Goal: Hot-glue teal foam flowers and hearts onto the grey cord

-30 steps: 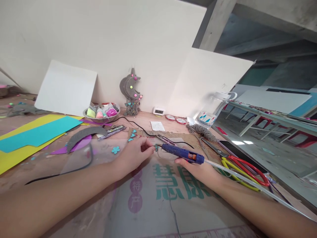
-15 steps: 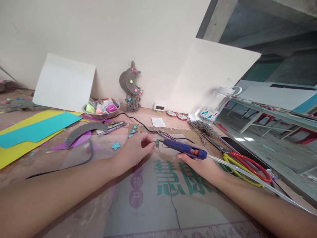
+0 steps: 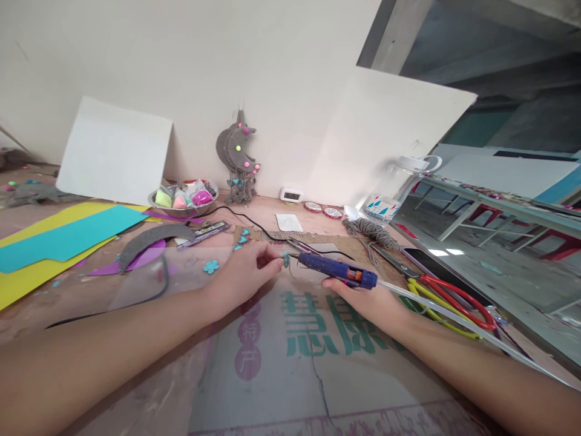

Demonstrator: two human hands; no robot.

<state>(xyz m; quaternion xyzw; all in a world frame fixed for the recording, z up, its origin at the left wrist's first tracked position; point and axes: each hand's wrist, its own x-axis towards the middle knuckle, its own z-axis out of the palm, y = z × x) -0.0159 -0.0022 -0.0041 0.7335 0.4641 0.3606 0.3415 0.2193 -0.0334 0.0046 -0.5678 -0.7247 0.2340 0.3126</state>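
My right hand [image 3: 358, 297] is closed round a dark blue hot glue gun [image 3: 336, 270], with a long clear glue stick [image 3: 436, 310] running out of its back. The gun's nozzle points left and meets a small teal piece [image 3: 286, 260]. My left hand [image 3: 249, 269] pinches that piece between thumb and fingers; its exact shape is too small to make out. A blue felt flower [image 3: 211, 267] lies left of my left hand. Just beyond that hand are several small blue cut pieces [image 3: 243, 236].
A printed board [image 3: 272, 387] under a clear sheet covers the work surface. Red-handled scissors [image 3: 458, 300], grey yarn [image 3: 372, 234] and a jug [image 3: 390, 188] stand right. Left are coloured sheets [image 3: 77, 239], a grey felt crescent [image 3: 154, 239] and a bowl [image 3: 181, 212]. A moon ornament [image 3: 238, 151] hangs behind.
The whole view has shifted very slightly. My hands keep their hold, and the glue gun's nozzle stays at the teal piece.
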